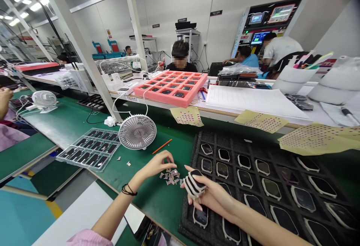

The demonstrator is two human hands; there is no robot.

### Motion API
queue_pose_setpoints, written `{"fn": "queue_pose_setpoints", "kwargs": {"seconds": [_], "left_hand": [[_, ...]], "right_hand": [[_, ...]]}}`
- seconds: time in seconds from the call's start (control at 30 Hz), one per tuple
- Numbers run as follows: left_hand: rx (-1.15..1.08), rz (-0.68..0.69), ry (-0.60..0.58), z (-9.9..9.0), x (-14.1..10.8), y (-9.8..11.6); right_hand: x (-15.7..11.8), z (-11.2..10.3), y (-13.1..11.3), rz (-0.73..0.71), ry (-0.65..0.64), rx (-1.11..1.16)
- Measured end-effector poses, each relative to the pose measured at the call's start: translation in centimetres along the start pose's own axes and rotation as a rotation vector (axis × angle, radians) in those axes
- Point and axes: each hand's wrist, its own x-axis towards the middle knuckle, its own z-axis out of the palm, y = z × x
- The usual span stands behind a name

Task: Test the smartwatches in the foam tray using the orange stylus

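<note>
My right hand [215, 197] is wrapped round a short stack of watch cases [193, 186] with pale frames and dark faces, held above the near left corner of a black foam tray [182, 221]. My left hand [157, 165] hovers at a loose pile of small flat pieces [171, 178] on the green bench mat. Its thumb and fingers are drawn together in a pinch; whatever is between the tips is too small to make out. Rows of similar watch cases [244, 178] sit in the tray's compartments. Two stray small pieces [128, 163] lie further left.
A grey desk fan [137, 131] stands behind my left hand, beside an orange stick [162, 146]. A clear tray of dark parts [91, 148] lies left. On the shelf ahead are a pink foam tray [194, 98] and papers [250, 101]. A co-worker [181, 64] sits opposite.
</note>
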Motion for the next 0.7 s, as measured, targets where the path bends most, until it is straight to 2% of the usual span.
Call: {"fn": "queue_pose_setpoints", "kwargs": {"seconds": [0.07, 0.17, 0.27, 0.33, 0.43, 0.57, 0.63, 0.7], "left_hand": [[0.060, -0.082, 0.114, 0.4, 0.6, -1.7], [0.105, -0.168, 0.190, 1.8, 1.0, -3.4], [0.086, -0.215, 0.217, 2.9, 1.3, -4.1], [0.043, -0.220, 0.229, 2.9, 1.4, -3.8], [-0.038, -0.180, 0.300, 2.3, 1.3, -1.9], [-0.227, -0.083, 0.446, 2.4, -0.1, 3.2], [-0.606, -0.056, 0.532, 3.4, -0.9, 6.0], [-0.820, -0.039, 0.573, 4.7, -1.2, 8.3]], "right_hand": [[0.1, -0.1, -0.7, -0.012, 0.018, 0.055], [0.3, -0.3, -1.4, -0.023, 0.018, 0.118], [0.3, -0.3, -1.7, -0.053, 0.009, 0.150], [0.2, -0.2, -1.7, -0.075, 0.000, 0.166], [0.2, -0.2, -1.7, -0.104, 0.008, 0.195], [0.3, 0.3, -1.5, -0.195, 0.078, 0.228], [0.1, 0.6, -1.4, -0.296, 0.125, 0.214], [-0.2, 0.8, -1.2, -0.413, 0.167, 0.158]]}}
